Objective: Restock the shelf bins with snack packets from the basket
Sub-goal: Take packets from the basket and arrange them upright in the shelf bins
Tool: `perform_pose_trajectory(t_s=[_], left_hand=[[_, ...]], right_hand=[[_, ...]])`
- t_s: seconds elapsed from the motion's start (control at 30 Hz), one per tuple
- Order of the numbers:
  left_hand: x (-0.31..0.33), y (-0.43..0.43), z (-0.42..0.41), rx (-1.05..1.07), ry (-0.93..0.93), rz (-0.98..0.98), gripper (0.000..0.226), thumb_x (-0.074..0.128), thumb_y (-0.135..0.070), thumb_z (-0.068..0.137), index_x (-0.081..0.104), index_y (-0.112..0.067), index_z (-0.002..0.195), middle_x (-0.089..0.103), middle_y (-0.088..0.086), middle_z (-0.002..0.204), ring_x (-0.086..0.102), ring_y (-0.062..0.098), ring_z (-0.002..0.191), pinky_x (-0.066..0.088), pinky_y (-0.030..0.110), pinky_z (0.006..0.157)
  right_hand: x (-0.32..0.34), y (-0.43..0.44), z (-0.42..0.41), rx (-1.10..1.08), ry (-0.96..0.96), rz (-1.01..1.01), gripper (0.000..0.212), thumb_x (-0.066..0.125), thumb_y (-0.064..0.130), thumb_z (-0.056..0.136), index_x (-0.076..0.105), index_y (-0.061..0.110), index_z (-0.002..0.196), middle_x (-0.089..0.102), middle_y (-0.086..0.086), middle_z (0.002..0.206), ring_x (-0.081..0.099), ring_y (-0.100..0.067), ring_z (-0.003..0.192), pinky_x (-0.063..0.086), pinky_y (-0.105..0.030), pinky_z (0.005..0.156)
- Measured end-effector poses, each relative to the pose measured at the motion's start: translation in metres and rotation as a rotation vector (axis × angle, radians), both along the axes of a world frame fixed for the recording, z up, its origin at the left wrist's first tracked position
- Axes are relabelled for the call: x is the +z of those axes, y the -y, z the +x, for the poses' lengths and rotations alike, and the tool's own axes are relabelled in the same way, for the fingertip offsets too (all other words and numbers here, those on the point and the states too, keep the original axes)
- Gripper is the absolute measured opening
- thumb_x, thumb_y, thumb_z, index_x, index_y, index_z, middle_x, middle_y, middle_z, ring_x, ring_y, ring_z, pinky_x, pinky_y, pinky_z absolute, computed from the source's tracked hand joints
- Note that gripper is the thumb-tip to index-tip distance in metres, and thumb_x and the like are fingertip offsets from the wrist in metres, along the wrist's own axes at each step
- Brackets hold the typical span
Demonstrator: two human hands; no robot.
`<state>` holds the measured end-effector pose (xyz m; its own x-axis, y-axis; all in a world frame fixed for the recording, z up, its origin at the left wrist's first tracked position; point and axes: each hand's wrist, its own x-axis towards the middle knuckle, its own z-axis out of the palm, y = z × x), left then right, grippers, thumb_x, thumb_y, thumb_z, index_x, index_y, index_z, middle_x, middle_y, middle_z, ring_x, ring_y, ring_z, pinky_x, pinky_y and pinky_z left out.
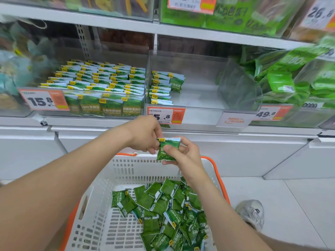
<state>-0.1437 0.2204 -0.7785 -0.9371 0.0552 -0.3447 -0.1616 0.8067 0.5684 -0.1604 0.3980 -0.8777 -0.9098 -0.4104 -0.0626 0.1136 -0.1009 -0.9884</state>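
Both hands meet above the far rim of the white basket (101,194). My right hand (183,156) grips a small stack of green pea packets (169,143), thumb across the front. My left hand (145,134) pinches the stack's left edge. Loose green packets (163,211) lie heaped in the basket's right half. On the shelf, the left clear bin (108,98) is packed with upright rows of the same packets. The middle bin (199,87) holds only a short row of packets (161,87) along its left wall.
A third bin at the right (290,78) holds larger green bags. Price tags (43,99) hang on the bin fronts. White cabinet fronts (235,154) run below the shelf. A grey sneaker (252,212) stands on the white floor right of the basket's orange handle (217,178).
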Motion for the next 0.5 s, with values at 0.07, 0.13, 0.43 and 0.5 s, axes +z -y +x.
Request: perform_pose_trajectory(t_s=[0.07,0.13,0.43,0.5], left_hand=[[0.012,-0.001,0.001,0.005,-0.087,0.01,0.013,0.063,-0.003,0.098,0.067,-0.008,0.109,0.079,0.007,0.084,0.078,0.014,0.071,0.066,0.037,0.069],[0.027,-0.003,0.002,0.026,-0.181,0.077,0.016,0.062,-0.003,0.095,0.067,-0.01,0.109,0.078,0.007,0.078,0.076,0.017,0.063,0.063,0.034,0.057],[0.051,0.011,-0.026,0.336,-1.032,-0.234,0.017,0.062,-0.025,0.085,0.071,-0.028,0.099,0.059,-0.007,0.097,0.058,0.018,0.092,0.051,0.038,0.074],[0.043,0.014,-0.035,0.311,-0.995,-0.271,0.034,0.063,-0.024,0.085,0.066,-0.021,0.119,0.052,0.003,0.119,0.054,0.026,0.108,0.049,0.045,0.089]], right_hand=[[0.015,0.004,0.001,-0.055,-0.096,0.028,0.028,0.077,0.003,0.089,0.067,0.006,0.114,0.078,-0.014,0.097,0.071,-0.028,0.08,0.06,-0.043,0.067],[0.031,0.007,-0.001,-0.136,-0.173,-0.004,0.027,0.078,0.001,0.086,0.068,0.008,0.11,0.076,-0.013,0.093,0.067,-0.025,0.075,0.056,-0.039,0.063],[0.127,0.023,-0.049,-0.543,-0.575,0.085,0.033,0.082,0.016,0.081,0.062,0.02,0.107,0.075,0.004,0.088,0.074,-0.014,0.08,0.06,-0.04,0.075],[0.138,0.025,-0.077,-0.592,-0.695,0.321,0.031,0.081,0.031,0.081,0.065,0.022,0.107,0.073,0.01,0.093,0.07,-0.013,0.09,0.054,-0.037,0.086]])
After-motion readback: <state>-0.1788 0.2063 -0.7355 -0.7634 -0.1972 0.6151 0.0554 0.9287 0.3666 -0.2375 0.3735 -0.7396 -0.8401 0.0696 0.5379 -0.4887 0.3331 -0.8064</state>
